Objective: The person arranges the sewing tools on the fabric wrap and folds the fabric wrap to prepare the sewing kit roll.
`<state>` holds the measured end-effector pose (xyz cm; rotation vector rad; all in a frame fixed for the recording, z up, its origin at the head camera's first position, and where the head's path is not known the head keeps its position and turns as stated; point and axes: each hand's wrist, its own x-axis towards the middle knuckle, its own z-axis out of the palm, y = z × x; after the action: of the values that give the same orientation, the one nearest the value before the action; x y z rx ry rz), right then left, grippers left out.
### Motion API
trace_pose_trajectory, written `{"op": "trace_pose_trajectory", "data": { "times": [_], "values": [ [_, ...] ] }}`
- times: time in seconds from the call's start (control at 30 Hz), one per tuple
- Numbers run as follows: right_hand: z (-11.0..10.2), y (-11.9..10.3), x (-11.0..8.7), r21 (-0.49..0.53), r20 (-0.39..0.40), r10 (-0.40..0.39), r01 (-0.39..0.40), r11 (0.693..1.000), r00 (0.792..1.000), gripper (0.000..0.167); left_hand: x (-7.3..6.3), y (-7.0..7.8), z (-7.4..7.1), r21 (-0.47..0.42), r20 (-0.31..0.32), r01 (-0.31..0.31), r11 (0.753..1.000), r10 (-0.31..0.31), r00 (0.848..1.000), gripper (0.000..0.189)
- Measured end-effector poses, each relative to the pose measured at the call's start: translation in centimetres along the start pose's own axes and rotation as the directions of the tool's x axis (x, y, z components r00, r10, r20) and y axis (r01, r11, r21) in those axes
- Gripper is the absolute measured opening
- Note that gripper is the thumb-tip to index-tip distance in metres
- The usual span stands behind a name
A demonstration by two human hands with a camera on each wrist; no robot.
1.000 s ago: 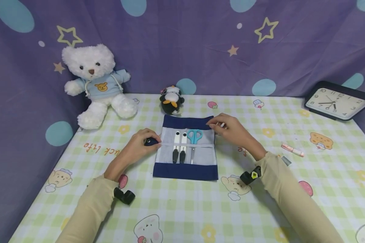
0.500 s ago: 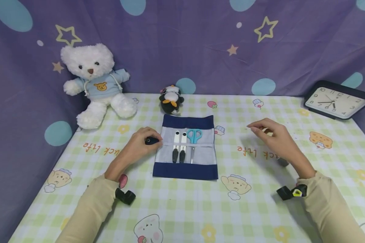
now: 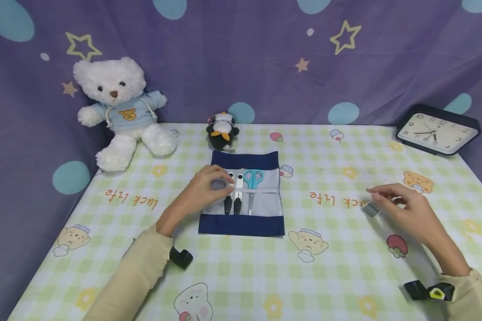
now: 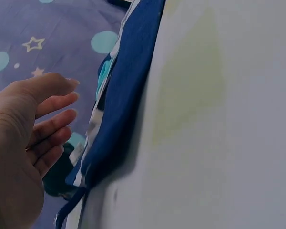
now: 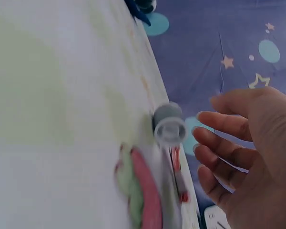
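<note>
A navy-and-grey fabric tool roll [image 3: 241, 225] lies unrolled on the table. Under its thin band sit teal-handled scissors [image 3: 253, 178] and two white tools with black ends [image 3: 238, 196]. My left hand [image 3: 209, 187] hovers over the roll's left side, partly covering one white tool; in the left wrist view its fingers [image 4: 55, 129] are loosely bent with nothing between them. On the right, my right hand [image 3: 409, 211] is beside a grey thread spool [image 3: 371, 209]. Its fingers [image 5: 224, 148] look relaxed and apart from the spool in the right wrist view.
A slim red-and-white stick [image 5: 178, 176] lies beyond the spool, hidden by the hand in the head view. Along the back are a white teddy bear [image 3: 124, 111], a penguin toy [image 3: 222, 131] and a clock [image 3: 438, 130]. A checked cloth [image 3: 245, 272] covers the table.
My right hand has left the roll's upper right corner and travelled right and nearer, to the spool. My left hand has let go of the roll's left edge and shifted right over it.
</note>
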<state>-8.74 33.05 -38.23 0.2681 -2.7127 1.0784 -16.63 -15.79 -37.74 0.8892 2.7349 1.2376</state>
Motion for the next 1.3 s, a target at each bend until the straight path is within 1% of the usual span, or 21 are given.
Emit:
{"op": "trace_pose_trajectory", "data": {
  "times": [0.17,0.3,0.37,0.47,0.63,0.8,0.87,1.03,1.17,1.3],
  "values": [
    [-0.6,0.7,-1.6,-0.034,0.046,0.081,-0.079,0.996,0.996,0.021,0.6,0.4,0.6,0.003,0.027,-0.009,1.0,0.009,1.0,0.017],
    [-0.6,0.8,-2.3,-0.04,0.123,0.156,-0.152,0.988,0.98,0.026,1.2,0.4,1.1,0.015,0.047,-0.037,0.999,0.036,0.998,0.019],
    [-0.4,0.8,-2.5,-0.039,0.145,0.178,-0.174,0.984,0.973,0.028,1.4,0.4,1.3,0.016,0.059,-0.052,0.999,0.051,0.997,0.019],
    [-0.1,0.6,-2.5,-0.041,0.147,0.176,-0.172,0.984,0.973,0.027,1.6,0.4,1.6,0.017,0.071,-0.058,0.998,0.057,0.996,0.02],
    [0.4,0.5,-2.4,-0.072,0.145,0.183,-0.174,0.982,0.972,0.028,1.9,0.8,2.2,0.037,0.082,-0.05,0.998,0.047,0.996,0.021],
    [0.6,0.5,-2.3,-0.085,0.143,0.203,-0.192,0.978,0.969,0.03,2.3,1.0,2.7,0.022,0.086,-0.042,0.999,0.04,0.996,0.02],
    [0.6,0.5,-2.3,-0.078,0.131,0.195,-0.186,0.979,0.972,0.028,2.4,1.0,2.9,0.016,0.086,-0.037,0.999,0.035,0.996,0.02],
    [0.7,0.4,-2.0,-0.06,0.108,0.185,-0.18,0.982,0.977,0.027,2.7,1.0,3.3,0.036,0.089,-0.05,0.998,0.046,0.995,0.018],
    [0.9,0.2,-1.5,-0.043,0.091,0.179,-0.176,0.983,0.98,0.028,3.0,1.4,3.6,0.075,0.105,-0.069,0.995,0.061,0.993,0.018],
    [1.5,-0.3,-0.9,0.005,0.078,0.143,-0.144,0.99,0.987,0.025,3.3,1.8,4.0,0.084,0.115,-0.081,0.993,0.071,0.991,0.018]
  ]
}}
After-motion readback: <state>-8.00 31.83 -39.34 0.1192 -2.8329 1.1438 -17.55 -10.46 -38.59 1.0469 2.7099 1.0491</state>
